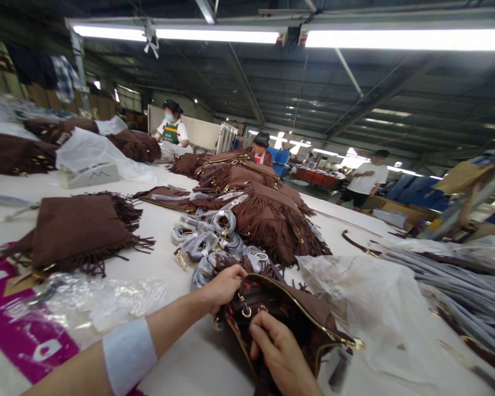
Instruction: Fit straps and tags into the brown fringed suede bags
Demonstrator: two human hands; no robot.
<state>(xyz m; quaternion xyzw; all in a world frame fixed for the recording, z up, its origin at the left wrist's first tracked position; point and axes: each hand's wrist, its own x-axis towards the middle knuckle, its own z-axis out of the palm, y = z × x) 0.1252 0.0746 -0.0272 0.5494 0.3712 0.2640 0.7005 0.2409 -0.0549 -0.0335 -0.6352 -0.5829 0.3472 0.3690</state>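
Observation:
An unzipped brown bag (325, 311) with gold zip edges lies open in front of me, its dark patterned inside showing. My left hand (226, 286) is closed on the bag's far left rim, near a brown strap end. Inside the opening, close to a gold ring (246, 312), my right hand (274, 344) has its fingers curled together; whatever they hold, if anything, is hidden. Just beyond the bag sits a heap of wrapped straps (206, 242) with gold clasps.
Fringed brown bags (272, 220) are piled beyond the straps, and another bag (76, 228) lies at left. Clear plastic (103, 302) and a purple sheet (20, 324) are at near left. White plastic (367, 308) and long wrapped straps (445, 280) lie right. Several people stand farther back.

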